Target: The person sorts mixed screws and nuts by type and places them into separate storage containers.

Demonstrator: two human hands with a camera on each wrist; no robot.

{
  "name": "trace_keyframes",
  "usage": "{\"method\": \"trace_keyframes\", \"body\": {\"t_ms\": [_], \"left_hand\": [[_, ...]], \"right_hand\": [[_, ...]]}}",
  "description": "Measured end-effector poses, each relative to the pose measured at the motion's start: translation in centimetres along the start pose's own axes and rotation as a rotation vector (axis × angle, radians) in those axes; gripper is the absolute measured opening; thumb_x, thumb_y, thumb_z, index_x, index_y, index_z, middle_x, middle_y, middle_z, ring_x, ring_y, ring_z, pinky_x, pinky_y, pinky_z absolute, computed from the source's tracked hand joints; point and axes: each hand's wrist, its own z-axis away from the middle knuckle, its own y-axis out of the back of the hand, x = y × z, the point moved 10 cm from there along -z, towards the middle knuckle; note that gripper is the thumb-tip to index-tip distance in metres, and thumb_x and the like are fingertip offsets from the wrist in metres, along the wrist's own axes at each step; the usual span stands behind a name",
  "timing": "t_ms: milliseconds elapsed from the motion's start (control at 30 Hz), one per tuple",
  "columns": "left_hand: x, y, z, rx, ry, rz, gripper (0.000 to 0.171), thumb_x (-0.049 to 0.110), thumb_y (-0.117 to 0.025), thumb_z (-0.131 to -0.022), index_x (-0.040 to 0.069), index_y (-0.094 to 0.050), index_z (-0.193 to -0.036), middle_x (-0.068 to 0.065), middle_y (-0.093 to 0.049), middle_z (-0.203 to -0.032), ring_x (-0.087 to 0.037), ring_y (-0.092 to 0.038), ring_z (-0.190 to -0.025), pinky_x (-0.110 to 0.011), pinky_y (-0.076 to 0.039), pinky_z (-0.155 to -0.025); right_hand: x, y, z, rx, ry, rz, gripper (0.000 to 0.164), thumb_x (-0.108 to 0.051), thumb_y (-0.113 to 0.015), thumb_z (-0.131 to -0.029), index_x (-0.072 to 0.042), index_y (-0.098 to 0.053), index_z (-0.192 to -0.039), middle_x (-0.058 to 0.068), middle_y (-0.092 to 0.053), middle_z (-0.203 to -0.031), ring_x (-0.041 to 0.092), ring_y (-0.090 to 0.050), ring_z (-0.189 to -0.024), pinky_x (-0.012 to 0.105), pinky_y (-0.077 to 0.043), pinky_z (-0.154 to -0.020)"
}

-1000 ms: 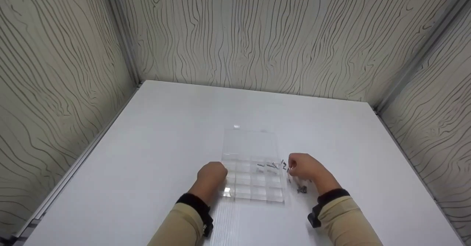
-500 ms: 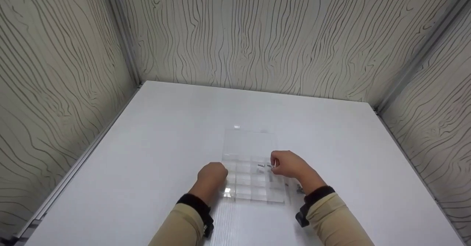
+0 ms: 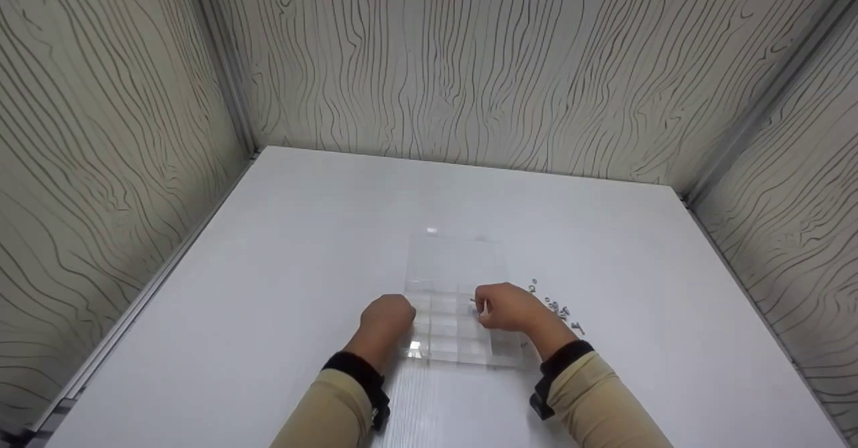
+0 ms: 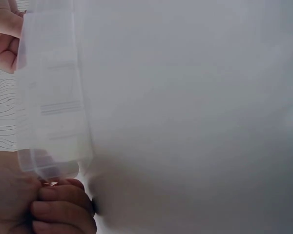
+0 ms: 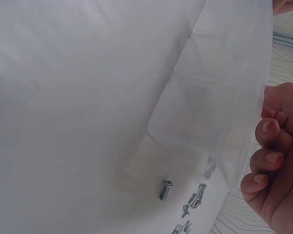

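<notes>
Seen from the head camera, a person in tan sleeves works at a plain white table (image 3: 281, 247) enclosed by wood-grain patterned walls (image 3: 469, 66). A clear plastic organiser box with a grid of small compartments (image 3: 456, 341) lies flat on the table close to the person, its transparent lid (image 3: 454, 259) folded open away from them.

The left hand (image 3: 387, 319) rests against the box's left edge with its fingers curled in; the left wrist view shows the knuckles bunched at a corner of the box, though whether they actually grip the wall cannot be told. The right hand (image 3: 506, 306) hovers over the upper right compartments with fingers curled together, apparently pinching a small metal screw (image 3: 474, 300), but the piece is too tiny to confirm.

A loose scatter of small silver screws (image 3: 558, 308) lies on the table just beside the box's right edge, apart from both hands.

Likely risks: the pinched piece may slip and bounce into the wrong compartment, since the cells are small and clear walls are hard to see. The right sleeve (image 3: 596, 401) passes near the loose screws and could sweep them away. The light box could slide if the left hand eases off.
</notes>
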Motion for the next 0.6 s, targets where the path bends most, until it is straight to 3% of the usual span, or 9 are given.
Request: {"method": "trace_keyframes", "body": {"t_ms": [200,367,600], "left_hand": [[-0.2,0.1,-0.1,0.028,0.017,0.045,0.02,0.013,-0.047,-0.084,0.005,-0.062,-0.075,-0.008,-0.061,-0.082,-0.021,-0.057,-0.074,-0.036,-0.05,-0.066],[-0.1,0.4,0.0,0.061,0.003,0.06,0.02,0.012,-0.046,-0.083,0.005,-0.061,-0.07,-0.007,-0.06,-0.074,-0.02,-0.054,-0.068,-0.036,-0.049,-0.061],[-0.1,0.4,0.2,0.039,0.015,0.063,0.021,0.012,-0.045,-0.083,0.005,-0.061,-0.07,-0.007,-0.06,-0.076,-0.02,-0.054,-0.069,-0.036,-0.049,-0.063]], "right_hand": [[0.3,0.3,0.2,0.011,0.024,-0.055,0.012,-0.018,-0.069,-0.078,-0.015,-0.058,-0.082,-0.004,-0.052,-0.069,0.014,-0.047,-0.062,0.032,-0.04,-0.056],[1.2,1.3,0.8,0.047,0.04,-0.091,0.013,-0.013,-0.067,-0.079,-0.014,-0.055,-0.086,-0.004,-0.049,-0.068,0.013,-0.045,-0.061,0.03,-0.039,-0.055],[3.1,2.4,2.1,0.092,0.049,-0.064,0.015,-0.005,-0.06,-0.078,-0.015,-0.05,-0.074,-0.006,-0.045,-0.065,0.012,-0.043,-0.062,0.031,-0.039,-0.06]]}}
